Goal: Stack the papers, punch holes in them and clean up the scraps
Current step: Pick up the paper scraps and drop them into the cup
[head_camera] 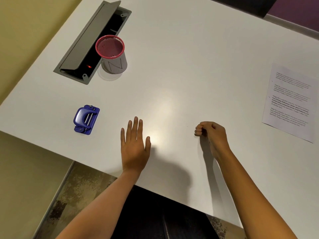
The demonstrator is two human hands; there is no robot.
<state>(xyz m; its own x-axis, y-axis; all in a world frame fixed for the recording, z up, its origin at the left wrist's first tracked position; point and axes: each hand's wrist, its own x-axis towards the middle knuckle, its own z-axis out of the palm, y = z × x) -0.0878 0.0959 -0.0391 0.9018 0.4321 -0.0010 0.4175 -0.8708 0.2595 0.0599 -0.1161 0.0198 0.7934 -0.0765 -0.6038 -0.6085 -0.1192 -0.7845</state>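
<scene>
A printed sheet of paper [291, 102] lies flat at the table's right side, with small holes along its left edge. A blue hole punch [86, 119] sits on the left part of the white table [172, 75]. My left hand [134, 145] rests flat on the table, palm down, fingers straight, to the right of the punch and holding nothing. My right hand [210, 133] rests on the table with its fingers curled into a loose fist; I cannot see anything inside it. The paper is well to the right of that hand.
A pink-rimmed mesh cup [112, 54] wrapped in white paper stands at the back left. Beside it is an open grey cable hatch [93, 42] set into the tabletop. The table's near edge runs diagonally below my forearms, with floor beneath.
</scene>
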